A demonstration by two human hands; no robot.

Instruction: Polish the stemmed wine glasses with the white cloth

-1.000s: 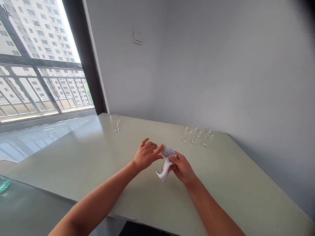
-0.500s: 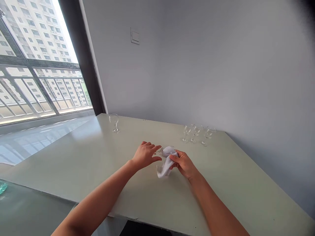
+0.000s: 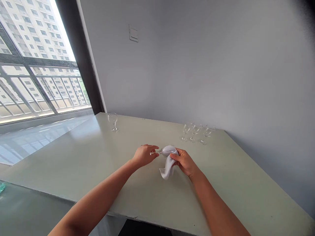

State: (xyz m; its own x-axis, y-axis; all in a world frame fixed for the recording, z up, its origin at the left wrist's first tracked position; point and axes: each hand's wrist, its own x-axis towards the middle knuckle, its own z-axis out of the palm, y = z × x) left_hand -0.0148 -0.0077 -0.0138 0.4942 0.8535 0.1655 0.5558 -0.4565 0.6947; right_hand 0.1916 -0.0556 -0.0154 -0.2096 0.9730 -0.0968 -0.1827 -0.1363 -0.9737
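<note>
A wine glass (image 3: pixel 160 152) lies sideways in the air above the table, its foot toward my left hand (image 3: pixel 145 155). My left fingers and thumb close around the foot end of its stem. White cloth (image 3: pixel 168 167) fills the bowl and hangs down out of the rim. My right hand (image 3: pixel 184 161) grips the cloth at the rim, thumb on the near side; the fingertips behind it are hidden.
Three clear stemmed glasses (image 3: pixel 196 131) stand upright together at the back right of the pale table (image 3: pixel 137 193). Another stemmed glass (image 3: pixel 114 122) stands at the back left. A green glass object (image 3: pixel 2 187) shows at the left edge. Walls border the table's back.
My left hand has gone from spread fingers beside the stem to closing around the foot end. The cloth's hanging tail has swung slightly right; my right hand keeps its grip.
</note>
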